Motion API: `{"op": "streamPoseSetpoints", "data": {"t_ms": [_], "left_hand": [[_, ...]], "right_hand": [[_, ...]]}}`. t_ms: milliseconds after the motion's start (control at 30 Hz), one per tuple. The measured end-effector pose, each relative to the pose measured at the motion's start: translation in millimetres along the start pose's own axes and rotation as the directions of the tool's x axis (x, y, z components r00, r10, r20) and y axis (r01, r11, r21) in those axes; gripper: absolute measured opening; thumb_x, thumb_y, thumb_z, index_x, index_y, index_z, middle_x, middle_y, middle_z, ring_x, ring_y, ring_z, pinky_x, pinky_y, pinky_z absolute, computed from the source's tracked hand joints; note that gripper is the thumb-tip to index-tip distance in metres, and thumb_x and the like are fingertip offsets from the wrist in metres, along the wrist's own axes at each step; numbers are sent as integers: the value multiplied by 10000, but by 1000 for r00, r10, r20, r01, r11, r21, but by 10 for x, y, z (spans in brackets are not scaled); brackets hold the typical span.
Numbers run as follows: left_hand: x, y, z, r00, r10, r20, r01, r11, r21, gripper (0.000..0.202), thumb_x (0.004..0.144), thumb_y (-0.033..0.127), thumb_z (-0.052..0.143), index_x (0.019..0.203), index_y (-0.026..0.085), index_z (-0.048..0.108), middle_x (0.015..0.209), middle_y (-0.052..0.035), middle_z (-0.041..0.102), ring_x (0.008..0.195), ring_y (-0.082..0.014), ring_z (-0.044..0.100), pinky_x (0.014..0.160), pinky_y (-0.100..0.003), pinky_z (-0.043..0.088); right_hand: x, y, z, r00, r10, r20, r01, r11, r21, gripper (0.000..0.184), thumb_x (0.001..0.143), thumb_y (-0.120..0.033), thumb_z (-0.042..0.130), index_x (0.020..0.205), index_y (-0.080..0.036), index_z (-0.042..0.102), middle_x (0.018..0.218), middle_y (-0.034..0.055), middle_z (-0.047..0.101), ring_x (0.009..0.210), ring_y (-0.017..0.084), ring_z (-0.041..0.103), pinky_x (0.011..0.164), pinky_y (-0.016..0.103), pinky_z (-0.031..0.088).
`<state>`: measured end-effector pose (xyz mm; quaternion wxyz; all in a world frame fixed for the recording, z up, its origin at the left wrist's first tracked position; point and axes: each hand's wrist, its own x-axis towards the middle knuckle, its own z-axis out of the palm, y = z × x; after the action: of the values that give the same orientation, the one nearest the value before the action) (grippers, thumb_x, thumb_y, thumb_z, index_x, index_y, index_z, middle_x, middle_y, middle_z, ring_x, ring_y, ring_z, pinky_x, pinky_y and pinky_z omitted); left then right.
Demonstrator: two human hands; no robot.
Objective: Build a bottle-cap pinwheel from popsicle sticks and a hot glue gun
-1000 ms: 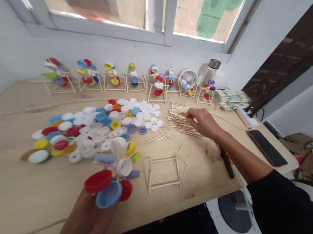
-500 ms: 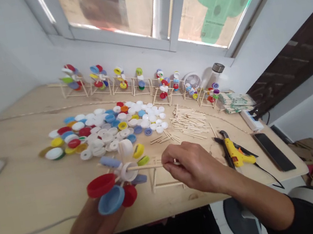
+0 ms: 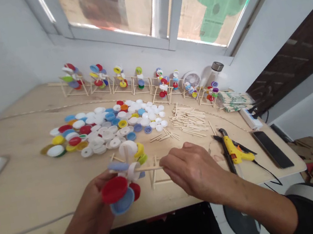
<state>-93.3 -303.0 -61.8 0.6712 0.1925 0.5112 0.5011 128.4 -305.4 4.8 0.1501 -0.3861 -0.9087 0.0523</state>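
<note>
My left hand grips a pinwheel of bottle caps, with red, blue, white and yellow caps fanned around a white hub. My right hand pinches a thin wooden stick whose tip meets that hub. Both hands hover above the near edge of the wooden table. Just behind the stick a square frame of sticks lies flat, partly hidden by my right hand.
A spread of loose coloured caps and a pile of sticks lie mid-table. A yellow glue gun, a dark phone, a small fan and a row of finished cap pinwheels sit further back and right.
My right hand left the stick pile with one stick and brought it to the pinwheel's hub. My left hand has drawn the pinwheel right, toward it.
</note>
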Motion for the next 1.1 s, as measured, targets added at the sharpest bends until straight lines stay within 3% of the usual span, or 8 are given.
{"op": "streamPoseSetpoints", "data": {"t_ms": [233, 400, 567, 633, 800, 867, 967, 1100], "left_hand": [[-47, 28, 13, 991, 99, 86, -107, 989, 98, 404, 374, 306, 970, 718, 191, 792, 595, -38, 718, 602, -212, 667, 558, -281, 543], [29, 11, -55, 983, 164, 85, -173, 978, 117, 393, 375, 288, 973, 720, 208, 801, 673, -40, 746, 681, -207, 682, 601, -254, 543], [18, -25, -30, 968, 191, 165, -217, 964, 154, 349, 457, 298, 952, 773, 232, 819, 690, -42, 732, 760, -227, 678, 624, -265, 532], [-7, -19, 2, 956, 217, 199, -255, 948, 189, 324, 466, 287, 942, 762, 238, 819, 724, -43, 728, 823, -238, 671, 665, -271, 532], [-33, -23, 42, 938, 267, 221, -320, 910, 263, 303, 484, 330, 929, 748, 231, 821, 833, -48, 700, 836, -209, 617, 713, -267, 501], [-26, -39, 35, 934, 268, 235, -329, 902, 278, 302, 499, 343, 927, 761, 235, 823, 847, -47, 687, 831, -205, 607, 728, -277, 488], [-37, -56, 28, 924, 284, 257, -357, 880, 313, 324, 505, 390, 923, 781, 251, 826, 849, -48, 686, 843, -225, 608, 765, -310, 480], [-137, -32, 66, 930, 317, 186, -363, 872, 328, 327, 544, 457, 896, 816, 289, 827, 903, -42, 703, 908, -244, 611, 798, -312, 478]], "right_hand": [[14, 3, 95, 967, 221, 129, -255, 785, 565, 198, 1007, -199, 499, 1027, -149, 690, 906, 55, 736, 777, 140, 656, 692, 232, 467], [-57, 69, 84, 938, 294, 182, -344, 753, 560, 171, 977, -246, 577, 1071, -170, 699, 904, 39, 737, 727, 133, 637, 673, 231, 440], [-183, 78, 83, 944, 281, 171, -329, 779, 535, 323, 1028, -293, 475, 784, -173, 649, 736, 20, 653, 683, 132, 583, 668, 243, 400], [-227, 69, 137, 922, 294, 252, -386, 666, 639, 406, 1037, -391, 468, 728, -174, 618, 646, -6, 592, 596, 109, 522, 607, 229, 375], [-314, 91, 343, 815, 201, 544, -572, 128, 810, 560, 958, -669, 493, 982, -143, 682, 532, -65, 525, 429, 65, 352, 470, 202, 296], [-340, 104, 390, 793, 187, 581, -595, 28, 803, 598, 934, -703, 507, 1000, -134, 680, 522, -71, 521, 412, 58, 334, 450, 198, 271], [-370, 92, 371, 800, 225, 556, -584, 78, 808, 584, 936, -694, 515, 1008, -136, 672, 539, -66, 539, 423, 60, 344, 453, 200, 276], [-389, 5, 246, 857, 365, 364, -496, 389, 777, 444, 1003, -560, 493, 877, -166, 655, 601, -38, 575, 516, 84, 432, 532, 213, 338]]}}
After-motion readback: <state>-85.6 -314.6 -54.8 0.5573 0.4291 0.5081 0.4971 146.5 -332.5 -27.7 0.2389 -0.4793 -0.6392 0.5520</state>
